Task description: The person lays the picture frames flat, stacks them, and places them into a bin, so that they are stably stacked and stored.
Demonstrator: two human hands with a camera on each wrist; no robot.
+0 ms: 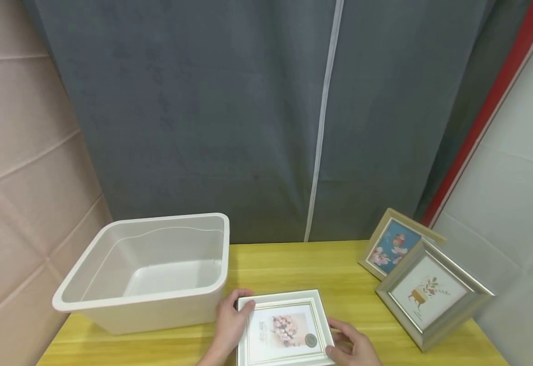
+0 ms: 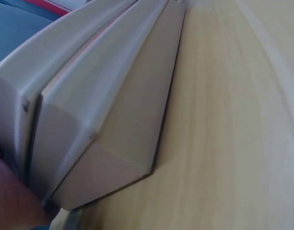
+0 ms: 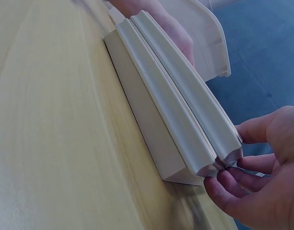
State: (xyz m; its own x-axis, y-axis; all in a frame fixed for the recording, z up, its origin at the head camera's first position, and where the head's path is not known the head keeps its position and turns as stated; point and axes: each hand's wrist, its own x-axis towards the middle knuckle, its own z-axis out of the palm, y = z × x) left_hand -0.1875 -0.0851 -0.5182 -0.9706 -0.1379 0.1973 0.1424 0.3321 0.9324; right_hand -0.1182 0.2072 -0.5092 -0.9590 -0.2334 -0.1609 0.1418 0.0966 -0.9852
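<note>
A white picture frame [image 1: 280, 330] with a pink flower print lies face up at the front of the table. From the side, in the right wrist view, it is the upper frame [image 3: 190, 88] of a stack, above another white frame [image 3: 161, 96] and a pale slanted base layer [image 3: 142, 115]. My left hand [image 1: 231, 321] grips the left edge, its thumb on the top rim. At the right edge my right hand [image 1: 355, 344] holds the frame's near corner between thumb and fingers. Little of the left hand [image 2: 15, 196] shows in the left wrist view.
A white plastic tub [image 1: 166, 305] stands at the left, close beside my left hand. On the right, a silver frame [image 1: 447, 330] with a deer print leans in front of a gold frame [image 1: 372, 259]. A grey curtain [image 1: 202, 117] hangs behind the yellow wooden table [image 1: 294, 269].
</note>
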